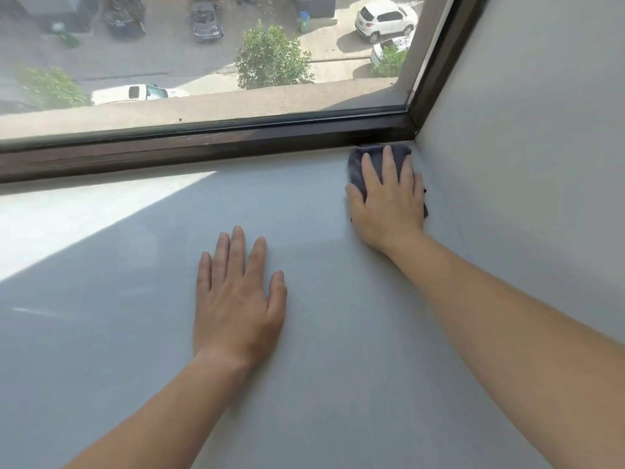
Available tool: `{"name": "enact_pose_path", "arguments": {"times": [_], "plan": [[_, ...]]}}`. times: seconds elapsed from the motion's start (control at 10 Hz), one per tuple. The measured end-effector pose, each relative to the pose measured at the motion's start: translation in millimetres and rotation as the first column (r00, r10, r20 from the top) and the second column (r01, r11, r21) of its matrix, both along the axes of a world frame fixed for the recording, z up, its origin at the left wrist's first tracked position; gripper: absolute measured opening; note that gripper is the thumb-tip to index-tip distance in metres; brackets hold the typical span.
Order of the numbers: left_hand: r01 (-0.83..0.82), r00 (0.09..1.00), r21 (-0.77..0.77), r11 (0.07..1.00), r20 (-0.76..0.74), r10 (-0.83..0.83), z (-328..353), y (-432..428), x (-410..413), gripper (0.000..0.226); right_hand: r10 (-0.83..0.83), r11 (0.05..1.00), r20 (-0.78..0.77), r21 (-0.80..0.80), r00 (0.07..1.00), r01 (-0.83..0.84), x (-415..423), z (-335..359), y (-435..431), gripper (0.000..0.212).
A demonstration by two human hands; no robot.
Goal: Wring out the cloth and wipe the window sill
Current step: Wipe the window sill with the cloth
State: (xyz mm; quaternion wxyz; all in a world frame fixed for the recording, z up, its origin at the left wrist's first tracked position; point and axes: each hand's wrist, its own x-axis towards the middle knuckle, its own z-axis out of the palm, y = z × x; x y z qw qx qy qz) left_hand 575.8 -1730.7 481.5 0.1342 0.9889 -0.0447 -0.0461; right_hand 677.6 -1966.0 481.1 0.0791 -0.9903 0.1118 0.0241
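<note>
The right hand (389, 201) is pressing the cloth (373, 156) onto the sill (135, 299) at one o'clock, fingers (389, 162) straight, grip released; the left hand (236, 299) is lying flat at seven o'clock, released.

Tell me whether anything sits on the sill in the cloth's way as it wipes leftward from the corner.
Only the left hand: it lies flat on the sill, left of the cloth and nearer the camera. The right hand presses the cloth into the far right corner. Nothing else visible lies on the sill.
</note>
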Motion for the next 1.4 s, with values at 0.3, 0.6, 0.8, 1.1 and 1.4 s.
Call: {"name": "enact_pose_path", "arguments": {"times": [0.3,0.6,0.8,1.1,1.4], "plan": [[0.006,1.0,0.011,1.0,0.002,-0.007,-3,0,1,0.074,-0.135,0.991,-0.007,-0.015,0.991,0.135,19,0,-22,0.061],[0.01,1.0,0.025,1.0,-0.006,-0.01,1,-1,1,0.075,0.201,0.98,-0.033,0.005,0.979,-0.201,-26,4,-8,0.058],[0.009,1.0,0.03,1.0,-0.006,-0.009,2,-3,1,0.073,0.016,0.999,-0.008,0.028,1.0,-0.016,-38,4,12,0.062],[0.01,1.0,0.035,0.999,-0.008,-0.01,0,-5,1,0.073,0.006,1.0,-0.071,0.025,0.997,-0.005,-37,7,-24,0.06],[0.011,1.0,0.029,1.0,-0.001,-0.011,-2,-5,0,0.07,0.172,0.985,-0.066,-0.011,0.983,-0.173,-84,7,-13,0.059]]}}
